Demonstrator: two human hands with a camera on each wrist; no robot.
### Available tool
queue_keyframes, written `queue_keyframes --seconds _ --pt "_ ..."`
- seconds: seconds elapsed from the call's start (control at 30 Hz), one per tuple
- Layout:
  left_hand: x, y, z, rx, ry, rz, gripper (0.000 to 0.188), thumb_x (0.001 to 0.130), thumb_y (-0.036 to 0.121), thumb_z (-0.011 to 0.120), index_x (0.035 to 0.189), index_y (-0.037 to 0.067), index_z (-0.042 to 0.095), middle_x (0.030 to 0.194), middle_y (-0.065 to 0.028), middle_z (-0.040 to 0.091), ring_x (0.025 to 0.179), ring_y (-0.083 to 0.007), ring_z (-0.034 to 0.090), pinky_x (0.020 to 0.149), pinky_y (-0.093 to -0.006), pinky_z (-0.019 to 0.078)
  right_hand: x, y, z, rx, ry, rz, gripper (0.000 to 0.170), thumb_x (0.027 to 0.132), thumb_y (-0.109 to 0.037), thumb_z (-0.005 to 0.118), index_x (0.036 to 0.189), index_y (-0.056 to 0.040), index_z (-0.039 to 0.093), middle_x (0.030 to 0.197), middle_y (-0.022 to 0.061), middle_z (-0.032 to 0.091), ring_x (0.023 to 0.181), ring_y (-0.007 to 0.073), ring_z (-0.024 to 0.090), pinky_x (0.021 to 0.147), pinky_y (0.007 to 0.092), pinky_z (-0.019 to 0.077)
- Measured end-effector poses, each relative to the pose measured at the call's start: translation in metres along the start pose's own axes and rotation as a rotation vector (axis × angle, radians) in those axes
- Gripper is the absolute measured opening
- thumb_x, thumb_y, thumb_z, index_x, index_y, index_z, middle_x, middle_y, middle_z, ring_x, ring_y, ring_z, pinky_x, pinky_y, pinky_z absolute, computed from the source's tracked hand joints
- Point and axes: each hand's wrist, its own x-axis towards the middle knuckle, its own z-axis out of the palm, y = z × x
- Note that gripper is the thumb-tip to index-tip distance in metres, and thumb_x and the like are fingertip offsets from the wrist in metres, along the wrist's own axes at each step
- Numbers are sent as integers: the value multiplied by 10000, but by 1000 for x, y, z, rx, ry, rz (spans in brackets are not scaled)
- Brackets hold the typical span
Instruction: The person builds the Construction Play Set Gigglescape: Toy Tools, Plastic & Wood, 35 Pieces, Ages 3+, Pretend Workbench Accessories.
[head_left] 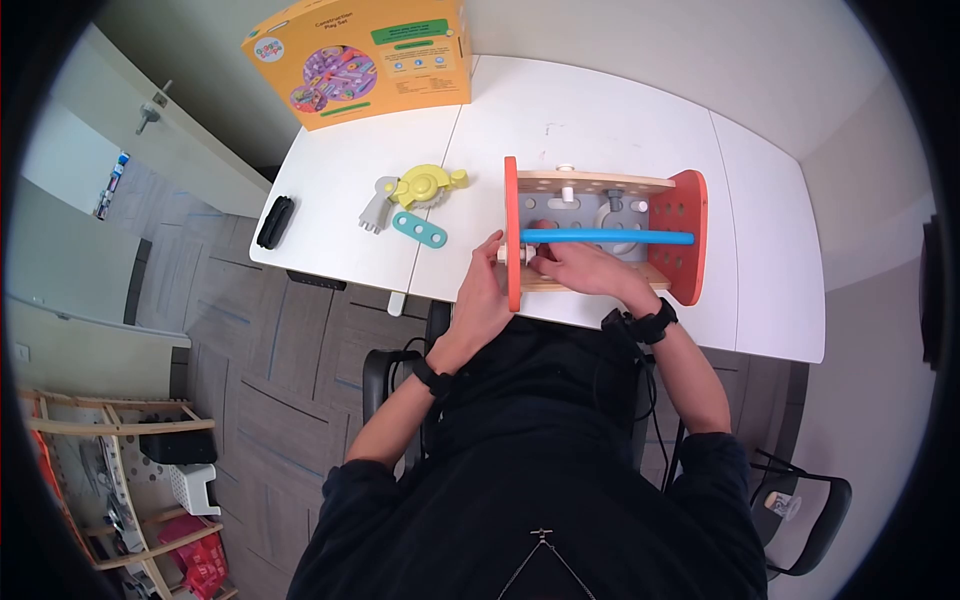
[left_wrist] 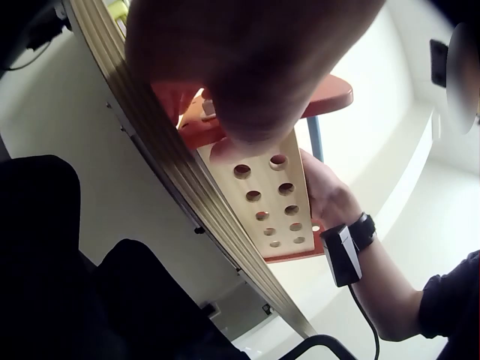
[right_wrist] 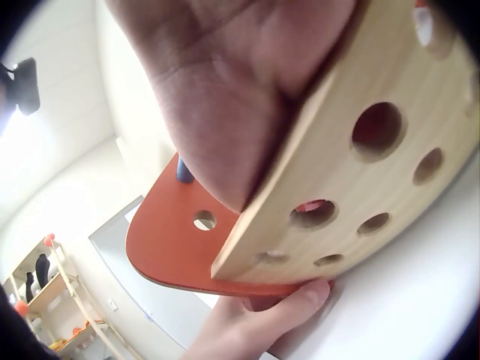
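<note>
A toy toolbox with red end panels [head_left: 686, 205], pale wooden sides [left_wrist: 264, 196] and a blue bar handle [head_left: 610, 237] stands at the table's front edge. My left hand [head_left: 484, 302] is outside the left panel, its fingers about a white bolt [head_left: 503, 255] that sticks out there. From above the front side, my right hand [head_left: 592, 270] reaches into the box. Its fingers pinch a small white nut [head_left: 530, 255] on the inner face of the same panel. In the right wrist view, the palm leans over the wooden edge and hides the fingertips.
Left of the toolbox lie a yellow and grey toy saw [head_left: 422, 187], a grey claw-shaped piece [head_left: 377, 205] and a teal strip with holes [head_left: 419, 230]. A black case [head_left: 275, 222] is near the left edge. An orange play-set box [head_left: 365, 60] stands at the back.
</note>
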Motion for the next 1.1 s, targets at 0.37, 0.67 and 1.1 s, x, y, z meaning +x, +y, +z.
queue_keyframes --seconds 0.37,0.67,1.1 --pt "1 -4 8 185 86 84 581 916 -29 658 1450 -129 451 979 -233 629 864 -395 610 784 -492 487 -5 -5 -1 -11 4 -25 311 1068 -274 555 1232 -12 595 1017 212 695 990 401 685 872 469 522" --pt "-3 -1 13 244 91 -1 639 912 -11 674 1505 -96 451 943 -214 622 847 -389 615 761 -508 493 1 -11 -7 -114 -37 -65 312 1048 -253 595 1257 -23 573 1011 210 681 1025 411 679 865 487 522" --pt "-6 -10 15 350 105 76 643 919 10 684 1518 -69 463 950 -220 634 855 -382 621 758 -502 501 -2 0 -1 -30 -7 -103 308 1030 -221 562 1266 -26 525 986 205 660 965 389 673 868 473 516"
